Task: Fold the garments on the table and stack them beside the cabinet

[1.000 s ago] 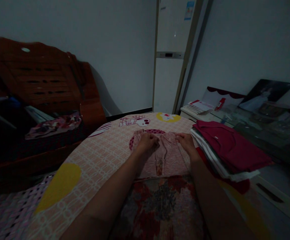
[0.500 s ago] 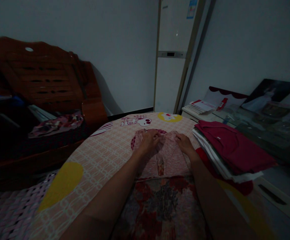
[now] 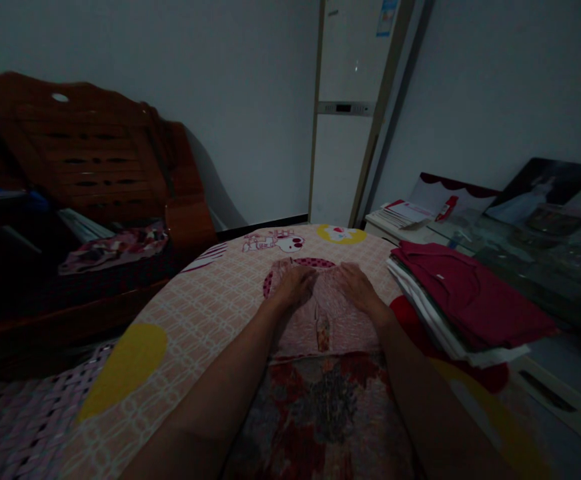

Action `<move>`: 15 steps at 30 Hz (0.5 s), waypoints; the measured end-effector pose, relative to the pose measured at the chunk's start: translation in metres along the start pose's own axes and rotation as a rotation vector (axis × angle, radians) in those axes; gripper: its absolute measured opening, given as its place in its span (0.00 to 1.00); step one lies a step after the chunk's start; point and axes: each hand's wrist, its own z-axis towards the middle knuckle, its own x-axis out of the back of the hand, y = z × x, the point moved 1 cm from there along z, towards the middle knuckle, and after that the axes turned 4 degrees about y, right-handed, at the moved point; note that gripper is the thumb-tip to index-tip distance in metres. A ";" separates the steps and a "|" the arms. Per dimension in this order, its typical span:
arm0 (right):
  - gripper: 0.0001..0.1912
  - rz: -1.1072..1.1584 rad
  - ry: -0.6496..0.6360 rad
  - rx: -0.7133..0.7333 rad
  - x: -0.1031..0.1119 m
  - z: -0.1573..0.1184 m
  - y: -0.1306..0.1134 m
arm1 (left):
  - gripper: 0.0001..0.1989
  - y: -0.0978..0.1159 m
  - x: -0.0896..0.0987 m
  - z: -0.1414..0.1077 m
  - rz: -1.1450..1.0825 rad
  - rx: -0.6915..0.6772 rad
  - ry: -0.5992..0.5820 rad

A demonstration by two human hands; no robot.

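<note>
A pink garment (image 3: 300, 340) with a red and grey floral print on its lower part lies spread on the patterned tablecloth (image 3: 190, 320), its far edge partly folded. My left hand (image 3: 294, 288) rests on its upper left part, fingers slightly bent over the cloth. On the upper right part lies my right hand (image 3: 357, 287), fingers stretched out and flat against the fabric. The two hands are apart, with the garment's neck area between them. Dim light hides fine detail of the fingertips.
At the right of the table a stack of folded clothes (image 3: 470, 293) is topped by a crimson one. Behind it stands a glass-topped cabinet (image 3: 510, 247) with papers and a photo. A wooden bench (image 3: 95, 160) is at left, a tall white air conditioner (image 3: 340, 160) at the back.
My right hand has shifted left and flattened onto the cloth from the garment's upper right corner. My left hand has moved slightly left and nearer to me.
</note>
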 end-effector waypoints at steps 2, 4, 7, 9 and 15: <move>0.26 -0.016 -0.085 0.027 -0.004 -0.001 -0.002 | 0.14 -0.013 0.004 0.000 0.058 0.031 -0.019; 0.28 -0.062 -0.139 -0.045 -0.007 -0.003 0.000 | 0.14 -0.028 0.006 -0.001 0.140 0.046 -0.056; 0.30 -0.127 -0.170 -0.148 -0.009 -0.006 0.005 | 0.21 -0.047 0.004 -0.003 0.242 0.053 -0.056; 0.31 -0.147 -0.170 -0.156 -0.009 -0.007 0.007 | 0.24 -0.053 0.002 -0.004 0.241 0.082 -0.029; 0.31 -0.146 -0.160 -0.165 -0.005 -0.007 0.006 | 0.22 -0.064 0.021 -0.006 0.124 0.303 0.234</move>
